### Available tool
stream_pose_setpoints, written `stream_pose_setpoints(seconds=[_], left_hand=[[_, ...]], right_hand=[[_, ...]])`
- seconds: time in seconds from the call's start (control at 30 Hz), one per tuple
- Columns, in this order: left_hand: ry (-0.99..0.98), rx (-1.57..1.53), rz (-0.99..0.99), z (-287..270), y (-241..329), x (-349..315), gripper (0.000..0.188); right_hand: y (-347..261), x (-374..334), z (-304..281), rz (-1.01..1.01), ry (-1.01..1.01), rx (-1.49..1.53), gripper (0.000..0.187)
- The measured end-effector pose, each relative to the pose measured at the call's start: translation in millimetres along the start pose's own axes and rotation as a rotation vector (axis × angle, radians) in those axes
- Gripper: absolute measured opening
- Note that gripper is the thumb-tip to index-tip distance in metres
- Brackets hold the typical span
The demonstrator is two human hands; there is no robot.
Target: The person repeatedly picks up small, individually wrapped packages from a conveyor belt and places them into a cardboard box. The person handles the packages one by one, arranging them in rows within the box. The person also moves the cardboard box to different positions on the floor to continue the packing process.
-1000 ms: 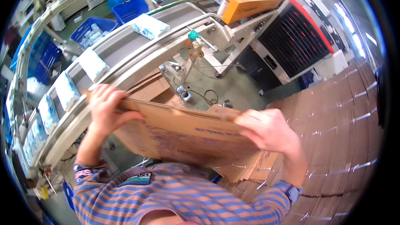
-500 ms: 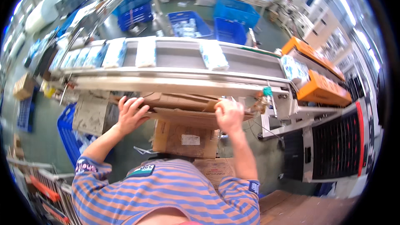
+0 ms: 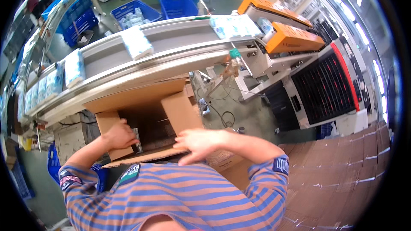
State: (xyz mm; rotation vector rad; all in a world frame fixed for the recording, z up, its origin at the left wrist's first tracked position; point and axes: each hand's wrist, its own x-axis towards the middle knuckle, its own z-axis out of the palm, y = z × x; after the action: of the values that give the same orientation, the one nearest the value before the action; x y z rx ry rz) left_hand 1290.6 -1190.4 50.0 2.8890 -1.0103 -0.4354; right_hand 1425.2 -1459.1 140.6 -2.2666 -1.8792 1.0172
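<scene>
An open cardboard box (image 3: 141, 96) stands in front of me below the conveyor, its flaps spread and its dark inside showing. My left hand (image 3: 119, 136) is closed at the box's left flap, fingers bent over the inner side. At the near right corner is my right hand (image 3: 198, 143), slightly blurred, fingers stretched out and thumb apart. Its fingertips reach the front flap (image 3: 143, 156), close to the raised right flap (image 3: 179, 113). What lies at the bottom of the box is hard to make out.
A conveyor (image 3: 171, 36) runs across beyond the box, carrying white-and-blue packs (image 3: 137, 42). Orange guards (image 3: 295, 37) stand at its right end. Blue crates (image 3: 179, 7) sit behind it. Flat cardboard stacks (image 3: 334, 175) fill the lower right. A black grille panel (image 3: 325, 87) stands right.
The folded cardboard has become an open box with flaps spread. Both hands have come down closer to my body, the right one moving left. The view has swung right.
</scene>
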Motion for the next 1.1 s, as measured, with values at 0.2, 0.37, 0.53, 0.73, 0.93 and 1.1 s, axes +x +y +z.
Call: stream_pose_setpoints(seconds=[0.2, 0.37, 0.53, 0.73, 0.93, 1.1], left_hand=[[0.755, 0.286, -0.319, -24.2, 7.3, 5.8, 0.077], [0.433, -0.532, -0.426, -27.7, 12.4, 14.9, 0.036], [1.029, -0.447, -0.868, 57.8, 0.6, 75.9, 0.069], [0.697, -1.849, -0.890, 125.6, -4.2, 89.9, 0.067], [0.238, -1.974, -0.555, -113.1, 60.2, 114.2, 0.045], [0.324, -1.422, -0.236, -48.7, 95.5, 221.5, 0.042]], right_hand=[[9.2, 53.4, 89.8, -0.084, 1.005, -0.370, 0.027], [49.1, 15.3, 93.9, 0.344, 0.894, -0.094, 0.086], [196.3, -111.8, 196.3, 0.576, 0.950, 0.236, 0.060], [243.6, -160.8, 238.2, 0.246, 1.199, 1.609, 0.068], [257.3, -74.2, 221.4, 0.681, 0.348, 1.387, 0.060], [189.7, -34.5, 93.6, 0.409, 0.690, 1.378, 0.072]])
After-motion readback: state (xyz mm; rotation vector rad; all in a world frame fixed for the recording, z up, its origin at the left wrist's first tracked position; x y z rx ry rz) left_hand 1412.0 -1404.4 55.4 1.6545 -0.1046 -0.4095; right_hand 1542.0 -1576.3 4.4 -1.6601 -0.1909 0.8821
